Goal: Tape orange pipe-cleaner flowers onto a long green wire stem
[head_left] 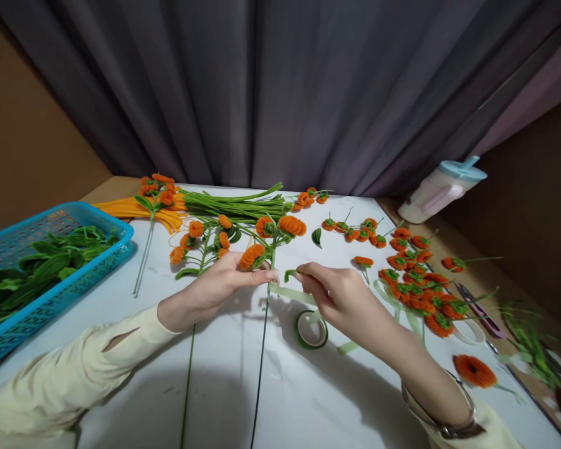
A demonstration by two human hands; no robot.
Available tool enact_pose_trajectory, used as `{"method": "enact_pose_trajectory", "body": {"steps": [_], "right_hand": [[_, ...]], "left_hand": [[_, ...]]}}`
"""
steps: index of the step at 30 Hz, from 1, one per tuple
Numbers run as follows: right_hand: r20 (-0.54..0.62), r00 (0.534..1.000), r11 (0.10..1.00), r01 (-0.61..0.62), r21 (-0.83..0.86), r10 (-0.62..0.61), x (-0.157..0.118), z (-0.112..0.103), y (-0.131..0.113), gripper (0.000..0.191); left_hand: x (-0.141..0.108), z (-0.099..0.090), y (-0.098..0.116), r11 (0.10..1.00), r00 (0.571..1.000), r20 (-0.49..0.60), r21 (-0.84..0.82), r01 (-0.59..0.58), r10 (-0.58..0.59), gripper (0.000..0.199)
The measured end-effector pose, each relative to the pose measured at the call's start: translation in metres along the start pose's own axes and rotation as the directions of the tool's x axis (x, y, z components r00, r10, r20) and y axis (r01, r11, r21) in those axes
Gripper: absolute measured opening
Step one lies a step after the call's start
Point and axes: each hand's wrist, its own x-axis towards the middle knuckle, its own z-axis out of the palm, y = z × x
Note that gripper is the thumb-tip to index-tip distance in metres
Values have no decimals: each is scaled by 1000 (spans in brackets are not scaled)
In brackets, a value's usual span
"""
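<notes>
Pinching left hand [231,277]: orange-flowered stem [273,254] is held roughly upright, thumb and fingers nearly closed.
Right hand [343,293]: small green piece [288,274] is pinched at fingertips, near stem; fingers curled.
Pale tape [293,294]: stretched from stem toward right hand.
Tape roll [300,337]: laid on table [224,386].
Blue basket [124,236]: leaf-filled, at left.

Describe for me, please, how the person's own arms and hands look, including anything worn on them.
The left hand and right hand wear no gloves. The left sleeve is long, loose and pale cream, with a slit near its cuff. The right sleeve matches and ends further up the forearm, where a band shows metallic and dark brown parts.
</notes>
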Motion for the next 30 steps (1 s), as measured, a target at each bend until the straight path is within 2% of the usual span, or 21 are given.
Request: {"method": "enact_pose_trajectory", "body": {"steps": [5,7,9,11,14,17,19,21,23,30], "right_hand": [[180,973,988,-130,-79,142,4,6,5,22],[210,962,982,-154,-109,174,4,10,8,26],[192,962,978,-174,-118,195,5,13,10,42],[108,976,980,-180,-88,189,5,11,9,46],[-2,990,981,-140,136,141,6,5,1,34],[87,986,856,-165,490,140,8,2,-10,28],[163,971,737,-240,632,176,9,4,-16,24],[222,949,646,-314,696,222,9,8,-20,23],[262,931,602,-363,711,253,9,11,-21,23],[273,923,587,-383,713,270,7,6,-17,22]], "left_hand": [[1,-2,-2,1000,1000,-9,-24,9,-9,11],[1,-3,-3,999,999,-23,-26,26,-26,12],[2,-4,-4,999,998,-49,-21,39,-40,14],[2,-5,-5,999,997,-70,-10,42,-43,15],[2,-4,-5,999,995,-87,3,40,-40,15],[2,-2,-4,998,994,-100,42,44,-40,14],[1,-1,-4,996,993,-110,75,43,-35,16],[0,-1,-5,994,993,-117,101,34,-22,16],[0,-1,-6,991,993,-121,132,23,-7,16],[-4,3,-6,982,991,-134,190,8,18,21]]}}
